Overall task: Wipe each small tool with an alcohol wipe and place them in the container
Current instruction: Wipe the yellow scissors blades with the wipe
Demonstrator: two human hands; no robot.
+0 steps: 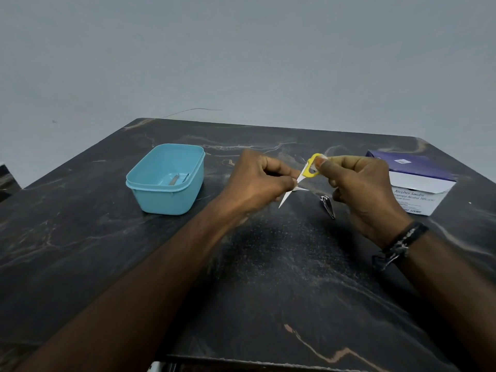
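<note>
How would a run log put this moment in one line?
step: wiping scissors | right hand: holds yellow handle | left hand: pinches blades | container: one tool inside | nail clipper: on table

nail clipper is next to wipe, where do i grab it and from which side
Pinch the nail clipper across its long sides near the middle, coming from above. It lies flat on the table, narrow and long, beside the right hand, with nothing resting on it.

Open tabletop [268,277] below and nearer than both hands. Left of left hand [257,181]: blue container [166,194], gap between. Under right hand [359,189]: nail clipper [328,206]. Right of it: swab box [418,181], close.
</note>
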